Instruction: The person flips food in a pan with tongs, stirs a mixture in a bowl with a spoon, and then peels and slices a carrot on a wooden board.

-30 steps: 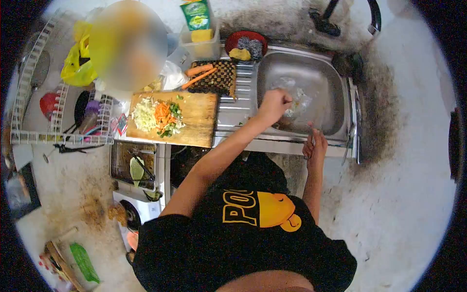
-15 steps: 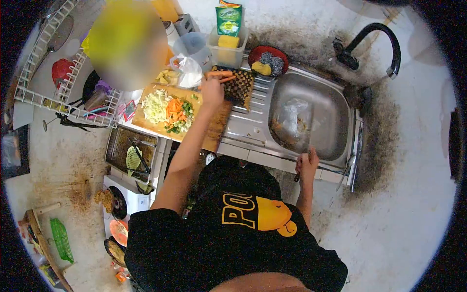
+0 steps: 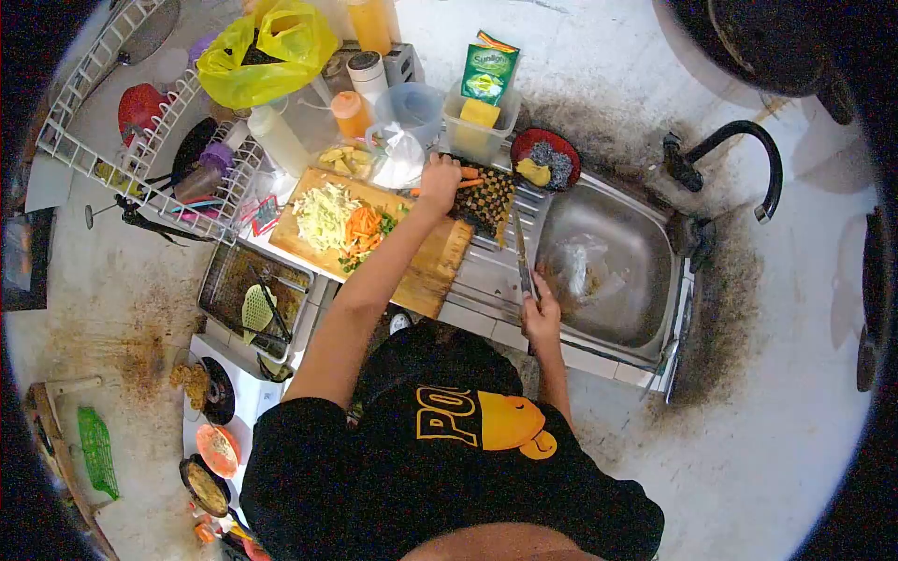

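My left hand [image 3: 439,184] is closed around a carrot [image 3: 468,183], which pokes out on both sides of the fingers. Another carrot piece lies beside it at the edge of the dark checkered mat [image 3: 488,208]. In my right hand [image 3: 541,315] is a knife [image 3: 521,245], its blade pointing away from me over the ribbed drainboard. To the left, a wooden cutting board [image 3: 438,266] carries shredded cabbage [image 3: 325,215], cut carrot [image 3: 363,227] and chopped greens [image 3: 386,222].
Right of the drainboard is a steel sink [image 3: 645,318] with a plastic bag [image 3: 578,266] inside, under a black faucet [image 3: 767,154]. Behind stand a tub with a sponge [image 3: 480,114], a red bowl of scourers [image 3: 547,140] and bottles. A wire rack [image 3: 140,192] is at left.
My right hand has brought the knife left from the sink's front edge to the drainboard. My left hand stays at the carrots. The view has shifted slightly.
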A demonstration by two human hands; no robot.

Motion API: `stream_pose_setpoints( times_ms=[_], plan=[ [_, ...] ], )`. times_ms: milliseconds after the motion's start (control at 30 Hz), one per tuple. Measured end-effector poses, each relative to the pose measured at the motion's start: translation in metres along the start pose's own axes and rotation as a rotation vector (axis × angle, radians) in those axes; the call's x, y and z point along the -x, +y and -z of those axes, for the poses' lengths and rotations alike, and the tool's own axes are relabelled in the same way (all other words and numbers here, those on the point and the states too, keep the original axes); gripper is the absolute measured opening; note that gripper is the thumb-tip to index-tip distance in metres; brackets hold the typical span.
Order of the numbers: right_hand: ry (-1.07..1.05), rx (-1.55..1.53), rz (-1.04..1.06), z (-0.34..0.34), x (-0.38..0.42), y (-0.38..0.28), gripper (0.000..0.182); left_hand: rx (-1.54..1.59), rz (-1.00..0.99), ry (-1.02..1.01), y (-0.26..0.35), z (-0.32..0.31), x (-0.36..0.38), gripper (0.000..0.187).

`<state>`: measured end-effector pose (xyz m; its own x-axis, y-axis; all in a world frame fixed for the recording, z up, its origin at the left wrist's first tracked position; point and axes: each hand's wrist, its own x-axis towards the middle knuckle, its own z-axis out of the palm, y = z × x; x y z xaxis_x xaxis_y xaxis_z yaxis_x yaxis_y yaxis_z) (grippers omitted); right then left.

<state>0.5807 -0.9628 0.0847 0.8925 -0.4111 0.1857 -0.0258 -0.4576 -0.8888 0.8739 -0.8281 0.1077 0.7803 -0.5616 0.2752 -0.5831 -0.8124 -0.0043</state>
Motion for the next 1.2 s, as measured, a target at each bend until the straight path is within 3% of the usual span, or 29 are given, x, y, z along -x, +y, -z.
stream_pose_setpoints(
  times_ms=[33, 167, 200, 267, 333, 433, 567, 633, 667, 767, 867, 967, 1200],
  plan=[
    [0.045, 0.049, 0.119, -0.007, 0.0, 0.003, 0.042, -0.067, -0.052, -0.062, -0.003, -0.001, -0.004, 0.02],
    [-0.023, -0.113, -0.136, -0.003, 0.01, -0.014, 0.041, -0.122, -0.182, 0.154, -0.003, 0.019, -0.004, 0.013],
    [-0.036, -0.184, -0.393, 0.005, 0.006, -0.048, 0.041, -0.012, -0.173, 0.264, 0.003, 0.039, 0.002, 0.015],
    [-0.024, -0.123, -0.302, 0.002, 0.011, -0.018, 0.043, 0.105, -0.163, 0.362, 0.009, 0.067, 0.021, 0.017],
    [-0.01, -0.067, -0.2, 0.004, 0.007, -0.027, 0.046, 0.654, 0.075, 0.131, 0.008, 0.081, 0.044, 0.026],
    [-0.035, -0.018, -0.182, -0.001, 0.002, -0.059, 0.046, 0.734, 0.159, 0.111, 0.005, 0.088, 0.106, 0.033],
    [-0.304, 0.037, -0.319, -0.028, 0.0, -0.114, 0.048, 0.768, 0.242, 0.095, 0.006, 0.066, 0.174, 0.034],
    [-0.347, 0.059, 0.028, -0.048, 0.007, -0.098, 0.046, 0.797, 0.232, 0.099, 0.004, 0.074, 0.191, 0.035],
    [-0.263, 0.091, 0.21, -0.058, 0.007, -0.087, 0.047, 0.798, 0.213, 0.132, 0.003, 0.079, 0.196, 0.035],
    [-0.338, 0.22, 0.08, -0.063, 0.013, -0.089, 0.051, 0.795, 0.217, 0.028, -0.002, 0.083, 0.207, 0.034],
    [-0.37, 0.478, 0.05, -0.062, 0.012, -0.09, 0.062, 0.785, 0.189, 0.069, -0.003, 0.081, 0.209, 0.032],
    [-0.321, 0.484, 0.131, -0.062, 0.01, -0.085, 0.069, 0.782, 0.207, 0.091, -0.002, 0.079, 0.21, 0.031],
    [-0.449, 0.568, 0.063, -0.068, -0.003, -0.095, 0.073, 0.768, 0.232, 0.127, -0.001, 0.081, 0.209, 0.031]
  ],
)
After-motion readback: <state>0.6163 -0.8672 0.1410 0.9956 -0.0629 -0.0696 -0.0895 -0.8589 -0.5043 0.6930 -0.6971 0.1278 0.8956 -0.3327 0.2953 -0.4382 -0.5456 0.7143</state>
